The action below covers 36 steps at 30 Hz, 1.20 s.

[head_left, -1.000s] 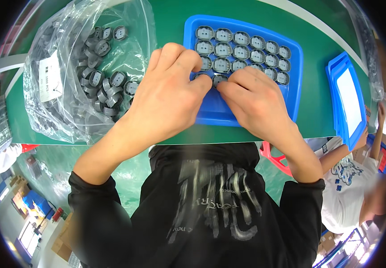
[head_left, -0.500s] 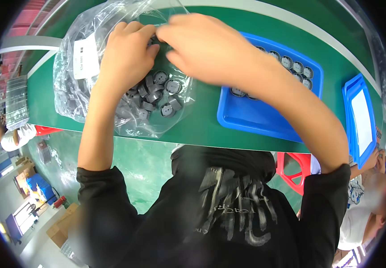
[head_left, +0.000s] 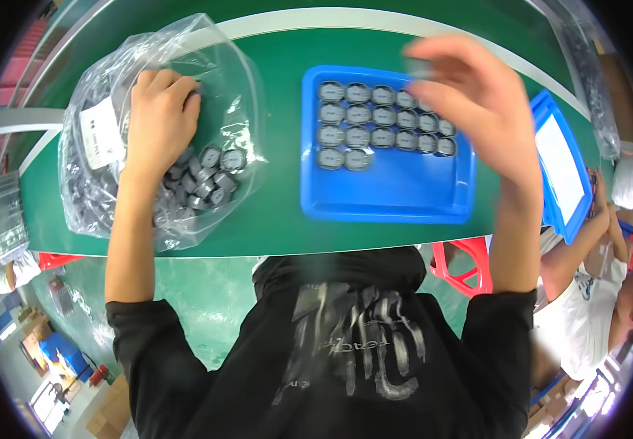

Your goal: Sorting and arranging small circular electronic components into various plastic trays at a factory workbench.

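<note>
My left hand (head_left: 159, 124) is inside the mouth of a clear plastic bag (head_left: 239, 88), its fingers curled. A small dark grey piece shows at its fingertips. Below that hand, loose grey round plastic parts (head_left: 203, 179) lie heaped in the bag. Over the far right corner of a blue tray (head_left: 389, 212) hovers my right hand (head_left: 488, 110), smeared by motion. A blurred grey round part (head_left: 419, 69) appears pinched between its thumb and fingers. Several rows of matching grey parts (head_left: 358, 115) sit in the tray's far portion, the nearest row only at the left.
A white label (head_left: 101, 133) is on the bag. More blue trays (head_left: 550, 175) with a white sheet stand at the right of the green table (head_left: 280, 190). A red stool (head_left: 466, 267) is below the table edge. Another person (head_left: 587, 293) sits at the right.
My right hand has left the bag and moved right, over the tray. My left hand stays at the bag, fingers still curled. The view has shifted, uncovering the rows in the tray.
</note>
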Motion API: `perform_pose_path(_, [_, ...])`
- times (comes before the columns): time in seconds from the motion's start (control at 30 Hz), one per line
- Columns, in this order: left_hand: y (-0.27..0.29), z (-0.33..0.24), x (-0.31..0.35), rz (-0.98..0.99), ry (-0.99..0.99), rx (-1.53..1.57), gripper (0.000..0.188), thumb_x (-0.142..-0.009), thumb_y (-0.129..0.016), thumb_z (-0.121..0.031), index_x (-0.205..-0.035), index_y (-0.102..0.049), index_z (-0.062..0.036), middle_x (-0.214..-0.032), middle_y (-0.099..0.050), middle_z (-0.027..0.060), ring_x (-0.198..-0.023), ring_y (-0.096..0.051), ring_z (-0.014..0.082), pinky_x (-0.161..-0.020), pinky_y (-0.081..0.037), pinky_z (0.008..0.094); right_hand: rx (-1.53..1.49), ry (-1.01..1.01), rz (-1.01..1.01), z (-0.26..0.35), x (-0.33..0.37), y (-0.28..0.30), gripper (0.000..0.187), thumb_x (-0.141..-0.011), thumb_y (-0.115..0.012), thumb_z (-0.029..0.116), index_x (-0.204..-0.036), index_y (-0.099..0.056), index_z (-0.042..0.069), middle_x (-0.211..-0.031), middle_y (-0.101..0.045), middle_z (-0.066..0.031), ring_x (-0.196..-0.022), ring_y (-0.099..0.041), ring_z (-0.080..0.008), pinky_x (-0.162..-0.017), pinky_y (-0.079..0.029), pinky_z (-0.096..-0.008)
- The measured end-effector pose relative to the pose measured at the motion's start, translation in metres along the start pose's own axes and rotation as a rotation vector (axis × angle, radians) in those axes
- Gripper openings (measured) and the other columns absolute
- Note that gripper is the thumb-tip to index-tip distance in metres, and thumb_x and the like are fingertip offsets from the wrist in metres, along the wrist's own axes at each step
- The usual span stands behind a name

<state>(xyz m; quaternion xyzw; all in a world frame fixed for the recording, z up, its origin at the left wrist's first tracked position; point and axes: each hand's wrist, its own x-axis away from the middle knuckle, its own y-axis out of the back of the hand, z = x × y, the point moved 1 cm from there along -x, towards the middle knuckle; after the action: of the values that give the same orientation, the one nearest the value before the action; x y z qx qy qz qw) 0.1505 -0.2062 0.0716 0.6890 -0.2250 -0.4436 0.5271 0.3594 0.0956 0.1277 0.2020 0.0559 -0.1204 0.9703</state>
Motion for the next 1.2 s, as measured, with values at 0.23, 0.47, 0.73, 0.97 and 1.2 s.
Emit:
perform_pose_path(0.23, [-0.002, -0.015, -0.025, 0.281, -0.003, 0.083, 0.029, -0.082, -0.064, -0.002, -0.111, -0.060, -0.0027, -0.099, -0.062, 0.0178, -0.099, -0.058, 0.0382, -0.089, -0.048, 0.0465, 0.366, -0.394, -0.404, -0.079, 0.146, 0.074, 0.025, -0.087, -0.072, 0.006, -0.111, -0.067, 0.001, -0.096, -0.067, -0.0038, -0.084, -0.060, -0.0108, -0.079, -0.049, -0.0269])
perform_pose_path(0.47, [0.012, -0.051, -0.050, 0.381, 0.144, 0.230, 0.028, -0.086, -0.069, -0.010, -0.113, -0.064, -0.0048, -0.103, -0.064, 0.0195, -0.094, -0.062, 0.0360, -0.081, -0.051, 0.0436, 0.672, -0.158, -0.471, -0.084, 0.172, 0.055, 0.028, -0.078, -0.077, 0.006, -0.104, -0.067, 0.001, -0.119, -0.067, -0.0138, -0.111, -0.062, -0.0310, -0.096, -0.049, -0.0386])
perform_pose_path(0.73, [0.016, -0.011, -0.043, 0.256, 0.484, 0.272, 0.024, -0.088, -0.073, -0.015, -0.107, -0.063, -0.0032, -0.071, -0.054, 0.0026, -0.070, -0.052, 0.0124, -0.066, -0.045, 0.0301, 0.580, -0.055, -0.323, -0.090, 0.177, 0.066, 0.022, -0.076, -0.073, -0.002, -0.097, -0.067, 0.002, -0.121, -0.068, -0.0113, -0.115, -0.061, -0.0317, -0.097, -0.049, -0.0395])
perform_pose_path(0.97, [0.048, -0.056, -0.028, 0.085, 0.423, 0.234, 0.018, -0.090, -0.072, -0.010, -0.103, -0.063, -0.0026, -0.073, -0.059, 0.0013, -0.068, -0.054, 0.0075, -0.061, -0.044, 0.0243, 0.633, -0.037, -0.398, -0.091, 0.179, 0.060, 0.017, -0.075, -0.074, -0.003, -0.092, -0.070, 0.001, -0.118, -0.069, -0.0099, -0.112, -0.061, -0.0319, -0.095, -0.049, -0.0395])
perform_pose_path(1.2, [0.037, -0.131, 0.033, 0.320, 0.356, 0.647, 0.007, -0.089, -0.072, -0.002, -0.091, -0.065, -0.0015, -0.071, -0.061, 0.0042, -0.058, -0.055, 0.0094, -0.055, -0.043, 0.0245, 0.674, -0.085, -0.338, -0.080, 0.177, 0.061, 0.017, -0.077, -0.074, -0.004, -0.093, -0.071, 0.000, -0.119, -0.069, -0.0091, -0.116, -0.058, -0.0310, -0.099, -0.046, -0.0399])
